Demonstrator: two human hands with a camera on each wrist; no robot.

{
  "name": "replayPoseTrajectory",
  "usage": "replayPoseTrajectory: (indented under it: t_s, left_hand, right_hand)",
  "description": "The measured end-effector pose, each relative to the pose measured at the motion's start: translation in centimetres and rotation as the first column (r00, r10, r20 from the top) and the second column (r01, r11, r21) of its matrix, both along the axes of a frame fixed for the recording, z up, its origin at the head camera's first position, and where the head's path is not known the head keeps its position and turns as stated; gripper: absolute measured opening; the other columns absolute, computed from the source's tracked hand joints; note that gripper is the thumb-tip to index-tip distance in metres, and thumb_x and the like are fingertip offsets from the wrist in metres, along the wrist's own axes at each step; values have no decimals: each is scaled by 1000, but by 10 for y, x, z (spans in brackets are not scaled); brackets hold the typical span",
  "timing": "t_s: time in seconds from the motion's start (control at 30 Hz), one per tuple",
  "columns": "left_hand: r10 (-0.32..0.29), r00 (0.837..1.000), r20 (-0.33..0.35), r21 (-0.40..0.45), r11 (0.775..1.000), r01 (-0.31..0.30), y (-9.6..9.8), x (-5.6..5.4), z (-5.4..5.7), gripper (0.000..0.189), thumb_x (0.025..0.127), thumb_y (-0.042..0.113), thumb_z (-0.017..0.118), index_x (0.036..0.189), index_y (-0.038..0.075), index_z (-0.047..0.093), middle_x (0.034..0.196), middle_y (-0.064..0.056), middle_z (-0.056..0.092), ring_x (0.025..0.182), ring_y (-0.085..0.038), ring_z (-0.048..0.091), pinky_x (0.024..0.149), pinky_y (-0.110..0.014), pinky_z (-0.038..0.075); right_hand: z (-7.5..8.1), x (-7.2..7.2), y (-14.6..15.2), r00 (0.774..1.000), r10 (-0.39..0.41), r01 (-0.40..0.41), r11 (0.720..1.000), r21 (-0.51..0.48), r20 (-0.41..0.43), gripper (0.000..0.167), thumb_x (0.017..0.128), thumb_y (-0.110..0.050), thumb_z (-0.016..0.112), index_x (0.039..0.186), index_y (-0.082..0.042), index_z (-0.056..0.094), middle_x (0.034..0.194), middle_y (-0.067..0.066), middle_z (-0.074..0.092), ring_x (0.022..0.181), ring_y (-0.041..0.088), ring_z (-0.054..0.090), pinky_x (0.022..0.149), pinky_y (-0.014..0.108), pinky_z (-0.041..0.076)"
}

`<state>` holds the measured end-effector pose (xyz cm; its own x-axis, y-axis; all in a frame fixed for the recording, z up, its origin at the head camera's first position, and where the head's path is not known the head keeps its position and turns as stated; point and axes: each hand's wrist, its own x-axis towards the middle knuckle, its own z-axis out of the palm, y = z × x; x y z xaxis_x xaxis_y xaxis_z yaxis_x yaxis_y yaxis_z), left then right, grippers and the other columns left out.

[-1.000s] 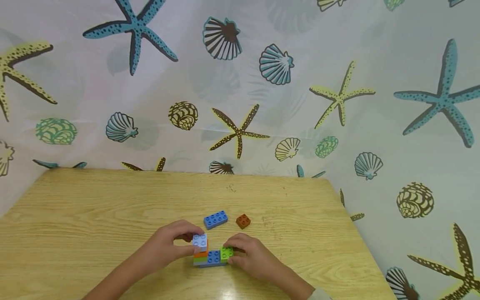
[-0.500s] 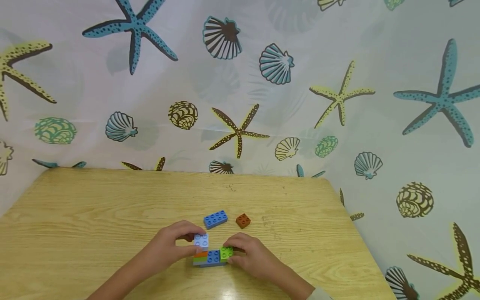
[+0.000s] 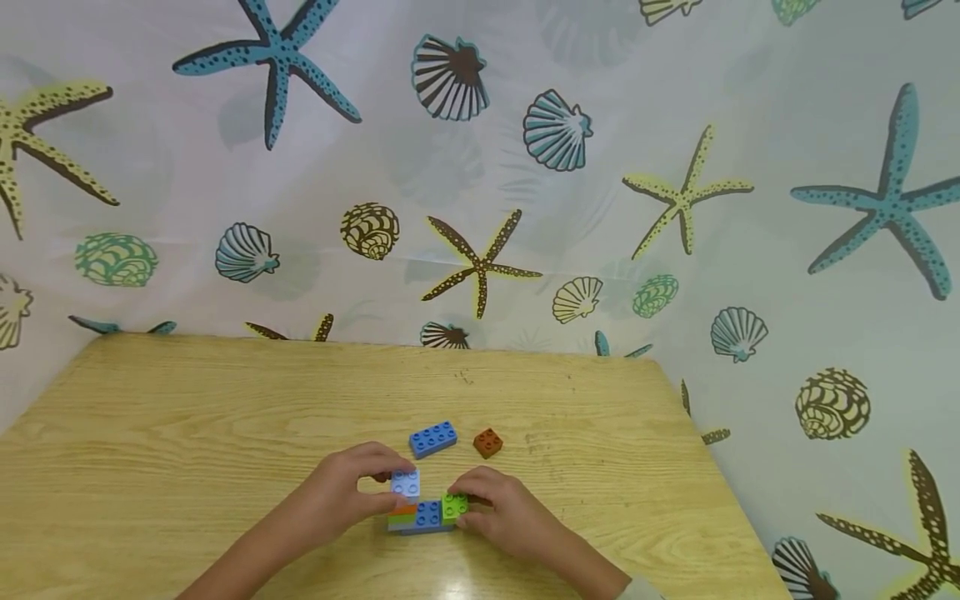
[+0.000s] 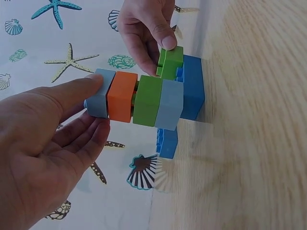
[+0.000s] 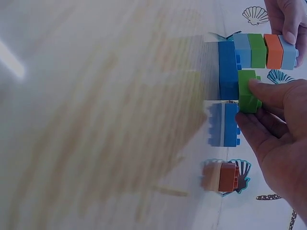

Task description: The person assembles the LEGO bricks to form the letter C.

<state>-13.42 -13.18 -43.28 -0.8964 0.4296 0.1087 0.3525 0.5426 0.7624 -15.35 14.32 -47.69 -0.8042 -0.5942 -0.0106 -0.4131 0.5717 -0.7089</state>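
My left hand (image 3: 360, 483) pinches a light blue toy building brick (image 4: 99, 96) between thumb and fingers, at the top of a small tower. Below it come an orange brick (image 4: 122, 96), a green brick (image 4: 147, 101) and another light blue brick (image 4: 169, 105). A narrow gap with studs showing separates orange from green. The tower rises from the left end of a long blue brick (image 3: 429, 515) lying on the table. On that brick's right end sits a lime green brick (image 5: 246, 91), gripped by thumb and fingers of my right hand (image 3: 506, 510).
Behind the build lie a loose blue brick (image 3: 432, 438) with two rows of studs and a small reddish-brown brick (image 3: 487, 442). The wooden table (image 3: 225, 400) meets a hanging cloth (image 3: 480, 167) printed with shells and starfish at its back and right.
My left hand and the top light blue brick have shifted slightly right over the tower. The right hand keeps its hold on the lime green brick.
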Motion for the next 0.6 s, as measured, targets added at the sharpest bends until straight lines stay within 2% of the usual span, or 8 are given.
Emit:
replayPoseTrajectory:
  t_s: [0.13,0.27,0.4,0.5,0.6]
  left_hand:
    - [11,1000,9,19,1000,-11,2,1,-1,32,88,29,79,119,22,72,115,6,66,99,-14,59,84,-36,57]
    - [41,999,31,86,995,-43,-1,1,-7,42,87,40,78,125,24,69,121,5,65,107,-23,63,92,-42,57]
    - [82,996,47,155,984,-88,-7,3,-12,39,87,38,77,124,26,68,123,6,65,110,-23,65,97,-44,55]
    - [76,996,47,196,977,-84,-9,5,-15,35,90,35,76,122,21,70,121,3,66,108,-21,65,96,-42,56]
    - [50,998,48,236,970,-60,-8,7,-18,34,92,33,74,121,17,70,120,0,66,107,-17,66,95,-37,57]
  right_hand:
    - [4,0,2,1000,18,-18,999,26,6,34,96,-22,71,130,-21,67,132,-9,61,125,10,56,107,31,49]
    - [14,0,3,1000,12,-13,999,38,19,41,99,-33,67,138,-21,62,141,-5,56,132,18,53,108,41,49]
    - [26,-2,-5,1000,-2,0,996,-87,-20,41,100,-34,64,138,-18,61,141,2,59,132,21,55,107,49,49]
    - [31,-2,-17,998,19,-29,982,-188,-57,39,99,-33,65,134,-16,64,135,4,65,127,16,58,105,46,51]
    - [33,0,-29,995,52,-70,969,-237,-80,39,98,-32,66,132,-14,65,133,4,66,125,12,59,104,42,52]
